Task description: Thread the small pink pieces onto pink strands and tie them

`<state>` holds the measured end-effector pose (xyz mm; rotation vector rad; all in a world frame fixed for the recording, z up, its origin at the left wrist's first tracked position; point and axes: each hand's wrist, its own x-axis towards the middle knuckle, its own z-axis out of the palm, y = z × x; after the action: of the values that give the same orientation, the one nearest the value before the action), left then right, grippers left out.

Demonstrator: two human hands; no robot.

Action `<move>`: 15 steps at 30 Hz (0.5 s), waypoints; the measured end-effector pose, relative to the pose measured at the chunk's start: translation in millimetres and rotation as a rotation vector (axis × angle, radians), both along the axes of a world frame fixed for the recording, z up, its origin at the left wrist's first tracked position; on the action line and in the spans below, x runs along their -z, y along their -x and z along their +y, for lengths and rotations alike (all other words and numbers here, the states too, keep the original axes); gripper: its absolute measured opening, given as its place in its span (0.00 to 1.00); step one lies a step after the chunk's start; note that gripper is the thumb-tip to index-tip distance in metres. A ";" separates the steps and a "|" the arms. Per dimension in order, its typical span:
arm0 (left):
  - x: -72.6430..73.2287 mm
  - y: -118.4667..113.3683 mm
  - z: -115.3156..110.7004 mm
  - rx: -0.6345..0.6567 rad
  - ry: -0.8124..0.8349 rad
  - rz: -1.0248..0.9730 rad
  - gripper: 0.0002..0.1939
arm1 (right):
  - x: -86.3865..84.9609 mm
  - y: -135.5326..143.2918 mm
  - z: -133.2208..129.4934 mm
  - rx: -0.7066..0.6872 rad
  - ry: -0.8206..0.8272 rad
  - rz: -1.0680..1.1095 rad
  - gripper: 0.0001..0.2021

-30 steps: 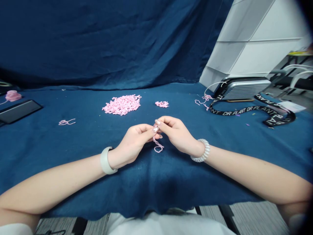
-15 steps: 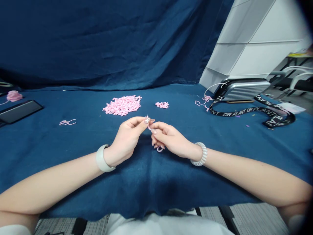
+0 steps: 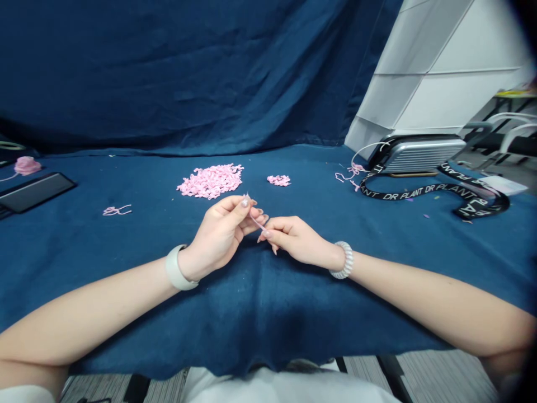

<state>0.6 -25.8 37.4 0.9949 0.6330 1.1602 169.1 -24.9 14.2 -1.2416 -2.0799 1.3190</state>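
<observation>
pinching a pink strand (image 3: 257,221) in a straight line over the blue cloth (image 3: 268,313), gripping its upper end between thumb and fingertips of the left hand (image 3: 218,235) and its lower end likewise with the right hand (image 3: 296,242) (coiled bracelet (image 3: 344,260) on that wrist). facing a large pink heap (image 3: 211,181), with a smaller pink cluster (image 3: 278,180) to its right.

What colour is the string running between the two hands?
The string is pink; it shows best in the head view.
</observation>
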 end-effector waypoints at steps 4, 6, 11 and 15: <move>-2.9 1.0 -0.2 -0.009 -0.003 0.001 0.09 | 2.2 -3.7 0.6 -0.067 -0.003 -0.031 0.38; -0.7 0.1 -0.2 -0.014 0.021 0.017 0.10 | 2.7 -5.3 0.6 -0.112 0.001 -0.046 0.37; 8.7 -3.9 -1.4 -0.054 0.073 0.047 0.12 | 6.7 -8.4 2.8 -0.099 -0.133 -0.081 0.34; 16.2 -4.9 -2.9 -0.070 0.075 0.080 0.13 | 13.2 -11.6 6.4 -0.046 -0.208 -0.104 0.33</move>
<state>5.5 -28.7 21.2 0.9660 0.7749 1.1539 180.7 -18.5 1.0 -1.2009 -2.2639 1.0451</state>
